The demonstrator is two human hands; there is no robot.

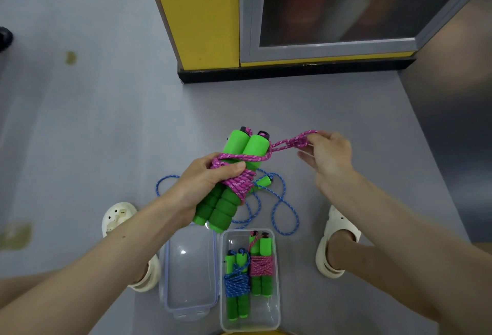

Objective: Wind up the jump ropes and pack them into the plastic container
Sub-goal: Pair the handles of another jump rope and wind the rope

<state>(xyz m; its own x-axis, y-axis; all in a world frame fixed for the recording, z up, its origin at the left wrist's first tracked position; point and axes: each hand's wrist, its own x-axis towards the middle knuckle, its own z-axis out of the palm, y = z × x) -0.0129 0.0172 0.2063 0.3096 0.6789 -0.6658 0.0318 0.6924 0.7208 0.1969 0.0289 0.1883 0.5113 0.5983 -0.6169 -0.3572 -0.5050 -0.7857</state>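
The left hand (210, 183) grips the paired green handles (239, 153), thumb pressing the wound pink rope (241, 184), with the bundle's long axis pointing away from the person and leaning right. The rope's free loop (292, 141) runs rightward from the handle tops to the right hand (330, 159), which pinches it in its fingertips. The open plastic container (277, 318) sits on the floor (106, 135) nearer the person, below the bundle.

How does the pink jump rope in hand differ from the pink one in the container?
The hand-held pink jump rope is gripped mid-air by the left hand; the packed pink jump rope lies in the clear plastic container. The first trails a loop pinched by the right hand; the second is fully wound. Both have green foam handles.
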